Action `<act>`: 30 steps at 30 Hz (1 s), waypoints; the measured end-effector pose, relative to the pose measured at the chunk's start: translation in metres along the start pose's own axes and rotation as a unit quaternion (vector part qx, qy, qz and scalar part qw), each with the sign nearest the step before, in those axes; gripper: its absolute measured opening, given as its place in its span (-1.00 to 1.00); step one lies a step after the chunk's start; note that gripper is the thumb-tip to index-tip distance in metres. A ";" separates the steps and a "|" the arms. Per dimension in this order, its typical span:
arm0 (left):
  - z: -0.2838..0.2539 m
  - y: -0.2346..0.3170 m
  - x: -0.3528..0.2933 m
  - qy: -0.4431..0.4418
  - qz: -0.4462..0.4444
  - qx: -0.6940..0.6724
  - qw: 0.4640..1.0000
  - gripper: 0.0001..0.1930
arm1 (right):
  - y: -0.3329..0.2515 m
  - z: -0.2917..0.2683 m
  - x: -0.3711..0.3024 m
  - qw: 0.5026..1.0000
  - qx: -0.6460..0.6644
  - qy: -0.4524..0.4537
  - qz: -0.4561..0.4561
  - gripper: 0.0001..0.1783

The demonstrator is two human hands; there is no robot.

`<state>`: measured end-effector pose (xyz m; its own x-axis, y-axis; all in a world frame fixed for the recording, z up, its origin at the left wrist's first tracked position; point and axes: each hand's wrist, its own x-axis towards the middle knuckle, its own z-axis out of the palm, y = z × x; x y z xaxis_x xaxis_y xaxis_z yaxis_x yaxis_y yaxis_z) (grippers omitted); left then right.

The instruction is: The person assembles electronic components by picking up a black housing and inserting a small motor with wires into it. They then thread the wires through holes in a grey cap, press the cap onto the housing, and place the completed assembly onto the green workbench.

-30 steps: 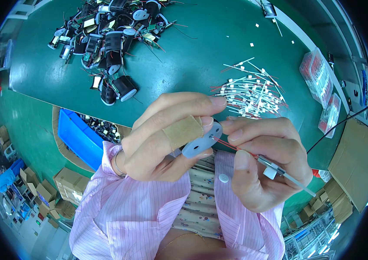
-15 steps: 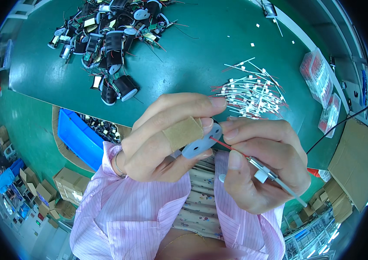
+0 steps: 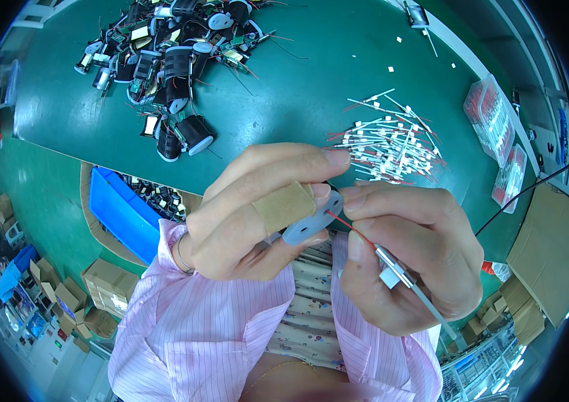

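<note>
Pale oval cap (image 3: 314,220) pinched between thumb and fingers of left hand (image 3: 247,214), held before the chest; red wire (image 3: 350,227) runs from its hole to slim silver-and-white rod (image 3: 393,264), gripped in curled right hand (image 3: 425,251). Beyond, on green table (image 3: 298,87): thin white leads (image 3: 392,147) heaped right, black cylindrical parts (image 3: 177,63) piled left.

The oval end cap (image 3: 312,222) is translucent bluish white, the thin wire (image 3: 348,224) red, and the slim rod (image 3: 397,266) silvery, with a white square tab (image 3: 389,278); the finger wrap (image 3: 286,209) is plain tan. The pink shirt (image 3: 211,362) carries fine darker stripes, over a cream top (image 3: 303,328) with small multicoloured motifs. Tabletop (image 3: 284,74) and floor (image 3: 43,167) are green, the tray (image 3: 117,208) bright blue.
</note>
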<state>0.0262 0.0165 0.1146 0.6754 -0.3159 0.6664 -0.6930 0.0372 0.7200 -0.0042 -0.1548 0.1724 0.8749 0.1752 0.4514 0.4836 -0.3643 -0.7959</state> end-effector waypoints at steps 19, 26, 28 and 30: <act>-0.009 -0.002 0.002 -0.064 -0.109 -0.009 0.992 -0.55 | 0.002 -0.021 0.006 0.992 0.053 -0.079 0.089 -0.72; -0.008 -0.002 0.007 -0.078 -0.107 -0.051 0.990 -0.52 | 0.008 -0.013 -0.004 0.991 -0.038 -0.049 0.115 -0.74; -0.007 -0.003 0.005 -0.073 -0.098 -0.054 0.991 -0.51 | 0.010 -0.014 -0.001 0.991 -0.064 -0.065 0.093 -0.78; -0.008 0.001 -0.001 -0.072 -0.226 -0.117 0.964 -0.55 | 0.012 -0.016 -0.001 0.990 -0.091 -0.078 0.073 -0.81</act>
<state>0.0272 0.0246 0.1162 0.8415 -0.4775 0.2527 -0.2492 0.0720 0.9658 0.0004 -0.1743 0.1688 0.9350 0.2434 0.2577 0.3521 -0.5526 -0.7554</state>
